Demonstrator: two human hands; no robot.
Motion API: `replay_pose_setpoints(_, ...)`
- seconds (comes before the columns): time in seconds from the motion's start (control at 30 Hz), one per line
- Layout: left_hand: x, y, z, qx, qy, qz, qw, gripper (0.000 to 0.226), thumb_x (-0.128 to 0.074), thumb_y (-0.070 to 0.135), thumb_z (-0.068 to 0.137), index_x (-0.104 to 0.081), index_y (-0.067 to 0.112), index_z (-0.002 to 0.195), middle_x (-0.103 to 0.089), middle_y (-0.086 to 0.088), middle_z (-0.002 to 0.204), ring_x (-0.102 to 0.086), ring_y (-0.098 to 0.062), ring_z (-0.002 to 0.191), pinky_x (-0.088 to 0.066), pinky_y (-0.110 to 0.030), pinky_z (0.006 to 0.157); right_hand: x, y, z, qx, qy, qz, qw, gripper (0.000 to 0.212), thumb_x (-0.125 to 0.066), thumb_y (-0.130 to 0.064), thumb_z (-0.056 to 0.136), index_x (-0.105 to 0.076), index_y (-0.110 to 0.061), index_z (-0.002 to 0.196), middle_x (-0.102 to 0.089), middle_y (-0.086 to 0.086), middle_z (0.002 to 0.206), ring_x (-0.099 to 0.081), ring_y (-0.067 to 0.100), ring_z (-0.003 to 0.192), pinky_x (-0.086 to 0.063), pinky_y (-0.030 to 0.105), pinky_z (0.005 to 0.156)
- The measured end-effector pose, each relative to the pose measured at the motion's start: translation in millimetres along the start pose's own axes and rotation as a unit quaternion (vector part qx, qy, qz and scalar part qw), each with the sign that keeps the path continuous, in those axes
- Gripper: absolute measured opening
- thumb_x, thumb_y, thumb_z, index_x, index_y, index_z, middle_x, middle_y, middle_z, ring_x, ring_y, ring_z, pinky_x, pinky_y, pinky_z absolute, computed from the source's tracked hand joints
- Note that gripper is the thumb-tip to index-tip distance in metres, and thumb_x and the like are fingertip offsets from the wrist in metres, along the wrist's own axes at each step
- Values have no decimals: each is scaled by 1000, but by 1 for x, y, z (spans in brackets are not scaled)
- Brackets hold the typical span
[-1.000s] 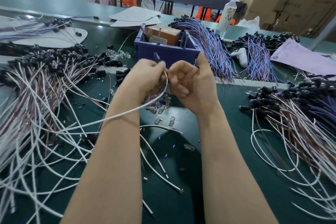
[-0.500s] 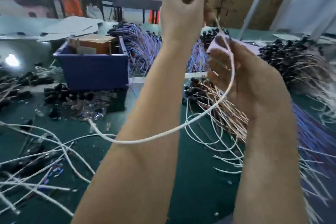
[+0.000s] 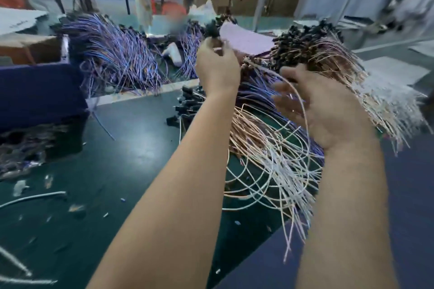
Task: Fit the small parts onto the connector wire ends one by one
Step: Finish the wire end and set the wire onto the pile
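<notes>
**A:** Over the wire heap, right side of the green table: left hand?
**B:** Raised. Fingers curled round a black connector, held above the pile.
**A:** Right hand?
**B:** Lower, palm up, fingers loose and spread. White wire lies across the palm, unpinched, tail hanging down. Frame blurred.
</notes>
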State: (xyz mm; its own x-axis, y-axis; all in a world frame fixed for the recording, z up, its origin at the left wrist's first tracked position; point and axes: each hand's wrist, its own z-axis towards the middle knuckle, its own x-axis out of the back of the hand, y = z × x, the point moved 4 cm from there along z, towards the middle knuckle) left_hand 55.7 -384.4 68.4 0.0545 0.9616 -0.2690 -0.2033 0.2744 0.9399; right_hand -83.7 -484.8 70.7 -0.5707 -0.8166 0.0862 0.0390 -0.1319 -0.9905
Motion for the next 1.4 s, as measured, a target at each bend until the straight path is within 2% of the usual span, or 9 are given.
replay_pose_setpoints(0.1, 14, -43, 1, 67, -14, 147, 987, 21, -52, 12, 94, -54, 12, 73, -70, -14, 90, -67, -26, 81, -55, -36, 78, -21, 16, 8, 10, 51, -367, 929, 39, -53, -38, 94, -58, -17, 127, -62, 6, 120, -60, 24, 106, -43, 35, 93)
replay_pose_setpoints(0.27, 34, -83, 2, 133, -53, 289, 947, 25, -57, 15, 87, -66, -5, 98, -69, -18, 99, -65, -33, 94, -50, -29, 79, -71, 63, 13, -69, -65, -450, 888, 39, -46, -32, 98, -59, -6, 125, -61, 15, 124, -55, 32, 114, -43, 34, 91)
replay_pose_setpoints(0.53, 77, -49, 14, 85, -19, 147, 985, 20, -57, 22, 90, -52, 14, 72, -67, -11, 75, -60, -24, 73, -51, -36, 79, -101, 50, 9, 59, 46, -377, 923, 33, -46, -22, 96, -61, -7, 121, -61, 16, 122, -54, 30, 114, -38, 32, 96)
replay_pose_setpoints(0.7, 160, 15, 20, -9, 93, 87, 992, 23, -50, 18, 95, -51, 18, 72, -61, 4, 59, -52, -8, 48, -45, -27, 59, -202, 19, -10, 133, -115, -196, 965, 24, -51, -17, 95, -65, -6, 111, -69, 12, 105, -64, 25, 100, -49, 39, 92)
replay_pose_setpoints(0.87, 287, 67, 11, -89, 316, 49, 943, 14, -47, 12, 93, -51, 19, 83, -64, -9, 92, -61, -29, 85, -50, -44, 86, -326, 12, -56, 134, -292, -177, 930, 20, -57, -18, 92, -66, -6, 106, -71, 12, 97, -66, 26, 93, -51, 40, 87)
replay_pose_setpoints(1.03, 396, 83, -9, -59, 466, -39, 882, 10, -42, 8, 96, -52, 10, 97, -53, -4, 91, -49, -13, 73, -39, -13, 62, -428, 16, -121, 147, -420, -222, 868, 21, -57, -22, 89, -67, -11, 104, -69, 4, 93, -60, 21, 83, -43, 27, 62)
replay_pose_setpoints(1.13, 441, 86, -19, -40, 531, -61, 844, 12, -40, 8, 98, -48, 5, 106, -47, 1, 85, -43, -10, 68, -36, -9, 51, -474, 22, -152, 166, -447, -273, 836, 18, -54, -15, 88, -58, -14, 71, -59, 3, 74, -50, 22, 73, -34, 27, 49)
replay_pose_setpoints(1.3, 477, 90, -28, -28, 566, -129, 814, 28, -38, 0, 97, -48, -8, 122, -55, -23, 122, -42, -17, 89, -44, -34, 76, -521, 34, -177, 127, -447, -372, 803, 22, -44, -19, 93, -64, -12, 100, -65, 12, 113, -56, 32, 105, -41, 37, 90)
replay_pose_setpoints(1.4, 480, 90, -29, -24, 576, -128, 807, 28, -37, 5, 97, -47, -3, 123, -52, -18, 126, -45, -17, 91, -39, -20, 60, -521, 32, -174, 125, -411, -316, 846, 16, -49, -19, 89, -61, -15, 80, -67, 12, 97, -53, 31, 87, -42, 39, 87)
